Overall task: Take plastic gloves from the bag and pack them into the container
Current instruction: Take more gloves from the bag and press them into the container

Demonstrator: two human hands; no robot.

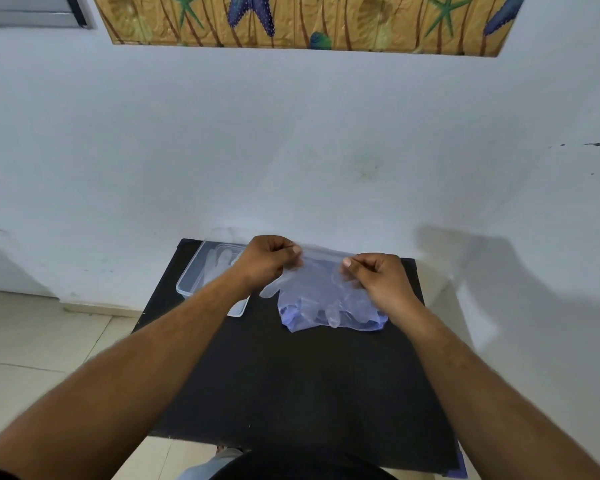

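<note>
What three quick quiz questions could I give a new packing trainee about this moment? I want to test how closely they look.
1. True or false: both hands grip the same clear glove.
2. Where does the container sit relative to the bag? A) to its left B) to its right C) on top of it
3. Fill in: the container already holds at least one ____.

Key:
1. True: the left hand and right hand pinch the glove's cuff edge and hold it spread above the bag.
2. A: it stands at the far left of the black table.
3. Glove: a clear one shows through the container's wall.
</note>
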